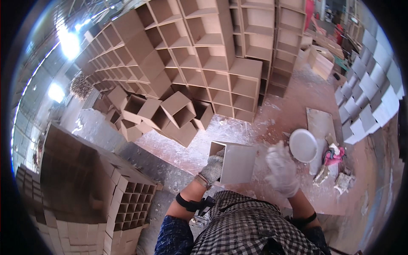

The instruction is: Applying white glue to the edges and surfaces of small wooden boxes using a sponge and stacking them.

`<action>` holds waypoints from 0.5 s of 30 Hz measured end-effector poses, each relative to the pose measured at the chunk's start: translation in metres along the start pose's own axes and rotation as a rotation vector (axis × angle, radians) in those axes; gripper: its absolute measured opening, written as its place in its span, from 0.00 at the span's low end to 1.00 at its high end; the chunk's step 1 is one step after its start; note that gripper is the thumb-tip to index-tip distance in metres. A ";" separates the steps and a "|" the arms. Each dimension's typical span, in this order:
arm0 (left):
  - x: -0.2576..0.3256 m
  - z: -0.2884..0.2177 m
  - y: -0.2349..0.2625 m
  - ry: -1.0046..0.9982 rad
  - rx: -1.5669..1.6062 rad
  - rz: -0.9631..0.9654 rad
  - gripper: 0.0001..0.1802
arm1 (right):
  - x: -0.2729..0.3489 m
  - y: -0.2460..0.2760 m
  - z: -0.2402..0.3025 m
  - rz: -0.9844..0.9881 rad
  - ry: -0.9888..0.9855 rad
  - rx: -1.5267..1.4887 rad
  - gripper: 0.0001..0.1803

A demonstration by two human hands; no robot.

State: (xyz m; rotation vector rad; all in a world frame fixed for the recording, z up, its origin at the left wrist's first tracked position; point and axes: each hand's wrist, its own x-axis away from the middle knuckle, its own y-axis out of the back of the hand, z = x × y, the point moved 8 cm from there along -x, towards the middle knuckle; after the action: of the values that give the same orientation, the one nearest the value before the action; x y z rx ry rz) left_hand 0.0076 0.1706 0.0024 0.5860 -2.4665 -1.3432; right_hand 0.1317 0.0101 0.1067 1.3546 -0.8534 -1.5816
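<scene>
An open-ended box with a pale, smooth face is held up in front of my body. My left hand, in a grey knitted glove, grips its left side, with the fingers reaching into the opening. My right hand, in a whitish glove, is off to the right of the box, apart from it. Motion smears its fingers, so whether it holds anything is unclear. Just beyond that hand, a round white basin sits on the worktop.
Brown open boxes lie piled beyond the worktop, before tall stacks of boxes. Whitish boxes are stacked at right. A board and a pink-and-white rag lie by the basin. More stacked boxes stand at left.
</scene>
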 end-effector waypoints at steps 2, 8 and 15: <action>0.003 0.015 -0.024 -0.018 0.348 -0.027 0.23 | -0.018 0.009 0.043 0.062 0.154 -0.001 0.35; 0.003 -0.038 -0.022 -0.218 0.074 0.095 0.21 | -0.040 -0.012 0.049 0.010 -0.025 0.002 0.34; -0.001 -0.040 -0.029 -0.196 0.209 0.190 0.21 | 0.067 0.006 -0.057 -0.568 -0.435 -0.232 0.30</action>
State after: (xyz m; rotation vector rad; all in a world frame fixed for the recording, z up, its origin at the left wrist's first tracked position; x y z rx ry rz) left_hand 0.0318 0.1275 -0.0010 0.2631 -2.7607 -1.1271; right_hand 0.1861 -0.0520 0.0755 1.1562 -0.5195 -2.3965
